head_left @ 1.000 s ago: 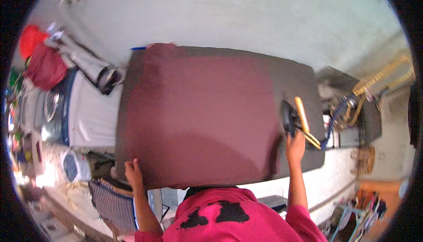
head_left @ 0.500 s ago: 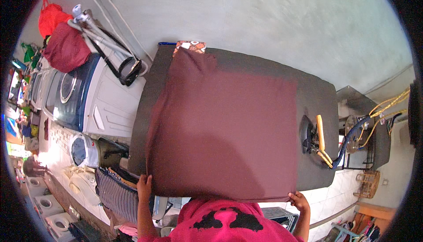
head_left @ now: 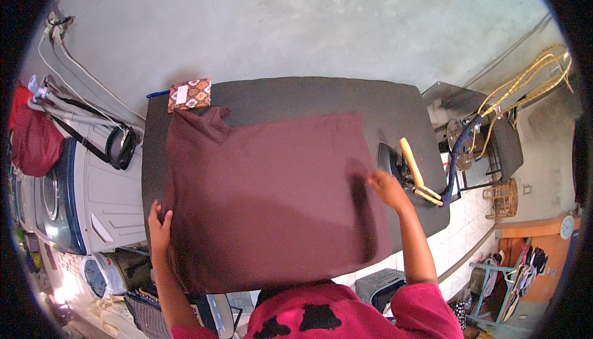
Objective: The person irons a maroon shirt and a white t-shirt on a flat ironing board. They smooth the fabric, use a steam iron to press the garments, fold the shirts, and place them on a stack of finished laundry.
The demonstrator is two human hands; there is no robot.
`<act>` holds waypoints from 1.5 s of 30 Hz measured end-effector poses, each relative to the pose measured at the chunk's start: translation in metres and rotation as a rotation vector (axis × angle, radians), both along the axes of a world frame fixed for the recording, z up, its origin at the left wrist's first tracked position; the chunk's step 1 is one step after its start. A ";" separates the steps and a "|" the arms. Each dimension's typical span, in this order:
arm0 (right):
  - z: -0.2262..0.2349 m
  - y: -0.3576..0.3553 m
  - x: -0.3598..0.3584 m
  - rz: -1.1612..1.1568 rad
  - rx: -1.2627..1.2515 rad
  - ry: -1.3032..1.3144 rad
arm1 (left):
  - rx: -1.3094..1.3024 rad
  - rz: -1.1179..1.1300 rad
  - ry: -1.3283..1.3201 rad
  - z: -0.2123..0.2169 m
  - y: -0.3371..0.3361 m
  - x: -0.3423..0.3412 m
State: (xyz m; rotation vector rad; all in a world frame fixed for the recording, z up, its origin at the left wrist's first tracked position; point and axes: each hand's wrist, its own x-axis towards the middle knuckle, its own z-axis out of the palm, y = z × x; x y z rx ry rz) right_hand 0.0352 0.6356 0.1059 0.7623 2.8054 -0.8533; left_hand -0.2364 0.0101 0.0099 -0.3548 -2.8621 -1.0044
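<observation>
while a wide maroon cloth (head_left: pixel 272 197) lies spread over a dark grey padded table (head_left: pixel 309 96) in the head view, its upper left corner bunched near a small orange-and-brown patterned booklet (head_left: pixel 199 94), the bare left hand (head_left: pixel 159 225) is at its left edge, thumb and fingers parted. the bare right hand (head_left: pixel 385 188) is by the right edge, fingers curled; i can't make out whether they pinch anything. just beside it sits a dark iron with a yellow handle (head_left: pixel 409 159).

Dark grey table (head_left: pixel 296 95) carries maroon cloth (head_left: pixel 272 197), yellow-handled iron (head_left: pixel 410 163), patterned booklet (head_left: pixel 190 95)
</observation>
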 end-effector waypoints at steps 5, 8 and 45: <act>-0.042 0.071 -0.099 0.111 0.284 0.345 | 0.135 0.019 -0.584 0.004 0.001 -0.055; -0.051 0.088 -0.150 0.142 0.321 0.262 | -0.166 0.060 -0.453 -0.002 -0.004 -0.074; -0.050 0.124 0.041 -0.370 0.626 -0.034 | 0.045 -0.007 -0.261 -0.015 -0.024 -0.027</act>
